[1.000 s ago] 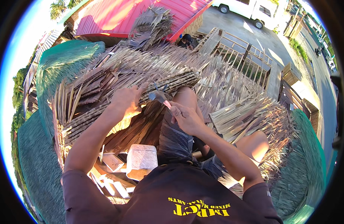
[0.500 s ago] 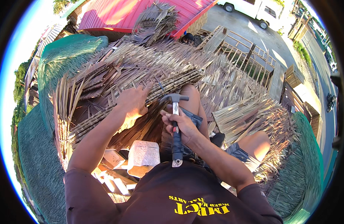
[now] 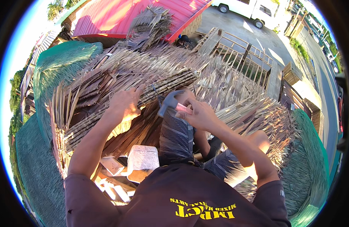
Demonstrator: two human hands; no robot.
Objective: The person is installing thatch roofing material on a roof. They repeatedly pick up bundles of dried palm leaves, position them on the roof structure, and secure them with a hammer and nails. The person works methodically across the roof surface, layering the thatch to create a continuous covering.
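Observation:
My left hand [image 3: 125, 103] lies on a stack of thatch panels [image 3: 168, 83] with pole-like edges, its fingers stretched over the top and the thumb on the near side. A dark cord goes round the stack just beyond the fingertips. To the right, my right hand [image 3: 198, 114] is closed round the upper shaft of a claw hammer [image 3: 168, 103]. The hammer is tilted above my knee, its grey head toward the left and apart from the stack. Most of its handle is hidden by the hand and forearm.
Dry thatch roofing [image 3: 227, 83] surrounds me, with green netting [image 3: 312, 162] at the sides. Near my left elbow stands a whitish block-like container [image 3: 143, 157] by wood pieces. Beyond are a bamboo railing [image 3: 244, 53], a red metal roof [image 3: 106, 19] and a person [image 3: 184, 41] lower down.
The hammer has turned from upright, handle toward my body, to tilted with its head swung left. My right hand has rolled over and risen. My left hand stays on the stack.

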